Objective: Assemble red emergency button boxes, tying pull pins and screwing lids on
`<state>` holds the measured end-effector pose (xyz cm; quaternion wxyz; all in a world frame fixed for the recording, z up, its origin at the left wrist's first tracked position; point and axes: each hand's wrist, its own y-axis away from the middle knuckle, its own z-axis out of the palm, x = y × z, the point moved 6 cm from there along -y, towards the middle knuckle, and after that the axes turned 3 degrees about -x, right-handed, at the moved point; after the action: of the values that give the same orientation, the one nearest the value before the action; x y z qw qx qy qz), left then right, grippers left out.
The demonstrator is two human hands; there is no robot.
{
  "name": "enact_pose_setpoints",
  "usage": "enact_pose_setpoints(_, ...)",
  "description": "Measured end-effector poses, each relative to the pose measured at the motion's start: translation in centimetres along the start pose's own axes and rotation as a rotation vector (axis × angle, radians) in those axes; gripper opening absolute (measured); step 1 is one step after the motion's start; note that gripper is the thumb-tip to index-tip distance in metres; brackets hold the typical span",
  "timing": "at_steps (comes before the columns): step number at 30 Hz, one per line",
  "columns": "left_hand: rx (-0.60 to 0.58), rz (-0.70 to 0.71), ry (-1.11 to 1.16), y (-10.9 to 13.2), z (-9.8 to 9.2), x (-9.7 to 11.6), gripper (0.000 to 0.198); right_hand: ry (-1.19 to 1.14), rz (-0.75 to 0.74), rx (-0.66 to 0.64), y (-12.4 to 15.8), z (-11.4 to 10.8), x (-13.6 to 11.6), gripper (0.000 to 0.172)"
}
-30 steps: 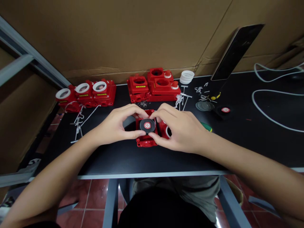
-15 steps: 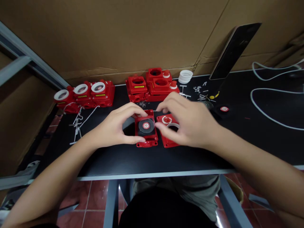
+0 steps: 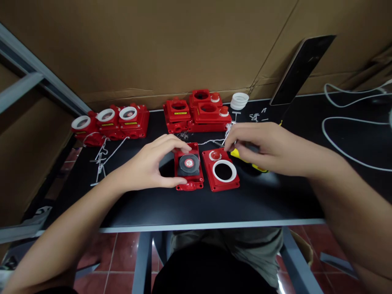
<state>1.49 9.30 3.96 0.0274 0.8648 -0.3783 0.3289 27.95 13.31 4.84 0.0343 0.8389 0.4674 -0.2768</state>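
My left hand [image 3: 162, 161] grips an open red box [image 3: 189, 186], its thumb at the near end and its fingers at the far end. Inside the box lies a round black disc [image 3: 189, 163] with a red and white label. To the right lies a red cover [image 3: 225, 185] with a white ring [image 3: 235, 171] round its hole and a small red cap. My right hand [image 3: 257, 143] is closed on a yellow-handled screwdriver [image 3: 235, 153] above and right of that cover. A thin metal shaft shows left of the fingers; most of the handle is hidden.
Along the back stand red boxes [image 3: 211, 122] and, at left, several with white rings [image 3: 128, 113]. White rings [image 3: 239, 100] are stacked by the cardboard wall. Loose screws [image 3: 254, 117] and metal T-shaped pieces [image 3: 235, 115] lie nearby. A white cable [image 3: 346, 152] curves at right.
My right hand has moved right, away from the red box and cover, and taken hold of the screwdriver. The cover is now uncovered to view. My left hand stays on the box.
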Motion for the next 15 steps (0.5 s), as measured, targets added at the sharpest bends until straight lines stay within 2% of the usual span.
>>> enact_pose_setpoints(1, 0.001, -0.001, 0.0, 0.0, -0.1, 0.0, 0.053, -0.045, -0.011, -0.063, 0.2, 0.2, -0.3, 0.014)
enact_pose_setpoints(5, 0.004, 0.005, -0.009, 0.1, -0.7, -0.4, 0.066, -0.032, 0.006, -0.209, 0.8, 1.0, -0.7, 0.039)
enact_pose_setpoints(7, 0.0, 0.012, -0.031, 0.2, -1.2, -1.1, 0.079, 0.028, 0.021, -0.218, 0.9, 1.5, -0.5, 0.038)
enact_pose_setpoints(9, -0.025, 0.007, -0.072, 0.4, -1.6, -2.1, 0.098, 0.07, 0.028, -0.209, 1.0, 1.9, -0.3, 0.044)
enact_pose_setpoints(12, -0.11, -0.02, -0.083, 0.8, -1.3, -3.7, 0.127, 0.098, 0.036, -0.228, 0.9, 2.5, -0.2, 0.052)
enact_pose_setpoints(15, -0.195, -0.032, -0.104, 1.1, -0.4, -4.4, 0.141, 0.107, 0.047, -0.247, 0.8, 2.7, -0.3, 0.045)
